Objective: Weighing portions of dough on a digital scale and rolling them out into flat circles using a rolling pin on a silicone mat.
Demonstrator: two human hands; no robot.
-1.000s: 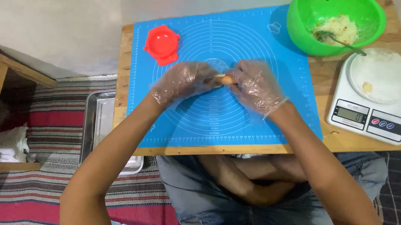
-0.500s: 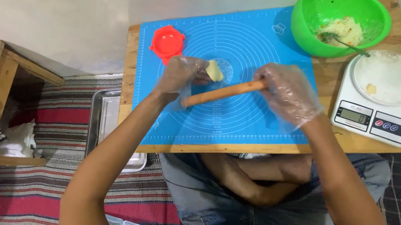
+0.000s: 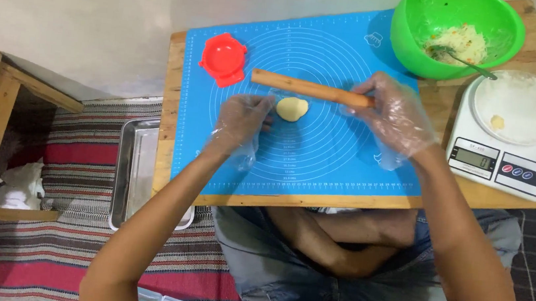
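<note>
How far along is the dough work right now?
Done: a small dough disc lies on the blue mat, already somewhat flattened. In hand: the right hand grips the wooden rolling pin just beyond the disc, the left hand touches its edge. Left: the disc is not rolled thin, the filling in the green bowl is unused, and the red mould sits empty.
</note>
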